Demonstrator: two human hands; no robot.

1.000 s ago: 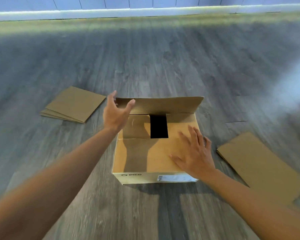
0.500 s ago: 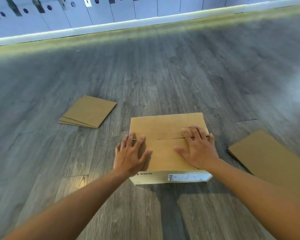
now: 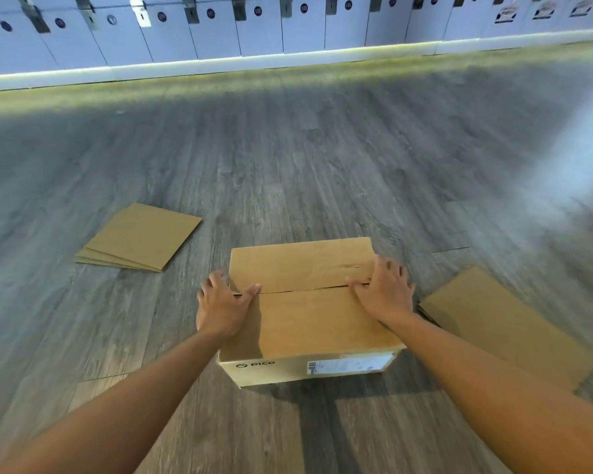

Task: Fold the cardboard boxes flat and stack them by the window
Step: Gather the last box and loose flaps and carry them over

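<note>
A brown cardboard box (image 3: 308, 319) stands on the floor in front of me, its two top flaps folded down and meeting at a seam. "PICO" print and a white label show on its near side. My left hand (image 3: 223, 302) grips the box's left edge, thumb on top at the seam and fingers over the side. My right hand (image 3: 386, 292) grips the right edge the same way. A stack of flattened cardboard (image 3: 141, 237) lies to the left, apart from the box. Another flattened cardboard piece (image 3: 500, 323) lies to the right, partly behind my right forearm.
Grey wood-plank floor (image 3: 305, 165) stretches ahead. A row of white lockers (image 3: 254, 25) with a lit base strip runs along the far wall. A bright blurred patch lies on the floor at the right.
The upright far flap came down and the box top is closed. Both hands slid from the flaps outward to the box's left and right edges. The view tilted up toward the lockers.
</note>
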